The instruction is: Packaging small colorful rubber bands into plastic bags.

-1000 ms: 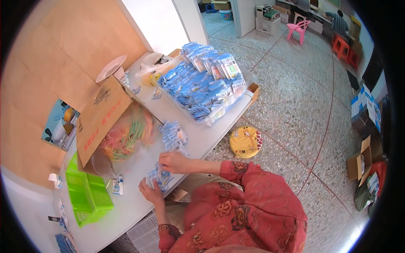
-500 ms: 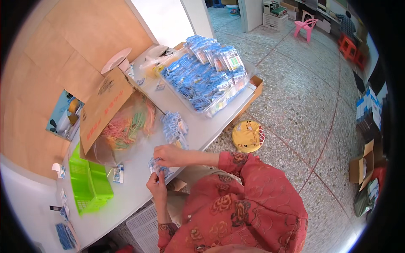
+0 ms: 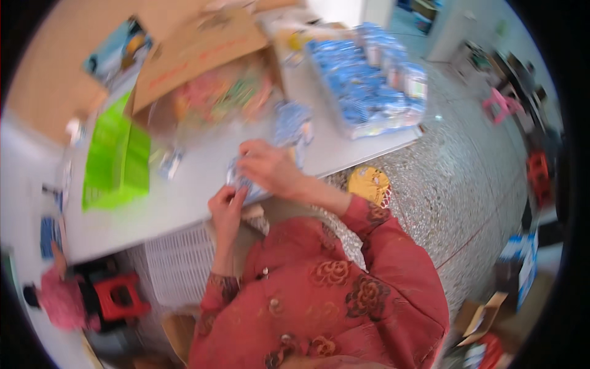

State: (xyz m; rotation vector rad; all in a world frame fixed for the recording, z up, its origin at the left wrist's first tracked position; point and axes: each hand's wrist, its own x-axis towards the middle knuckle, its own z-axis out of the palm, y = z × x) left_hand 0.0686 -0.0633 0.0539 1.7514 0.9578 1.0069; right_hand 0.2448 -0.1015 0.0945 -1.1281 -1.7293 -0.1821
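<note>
Both hands are gripping a small blue-and-white plastic packet (image 3: 246,181) at the white desk's (image 3: 184,197) near edge: the left hand (image 3: 226,206) is pinching its near end, the right hand (image 3: 270,167) is pressing down, seemingly steadying it.

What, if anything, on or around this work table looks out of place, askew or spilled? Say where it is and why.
Nothing is clearly spilled or damaged. The cardboard box lies tipped on the white table, colourful packets showing at its mouth. Both hands, left hand and right hand, hold a small blue packet at the table's edge. Blur hides finer detail.
</note>
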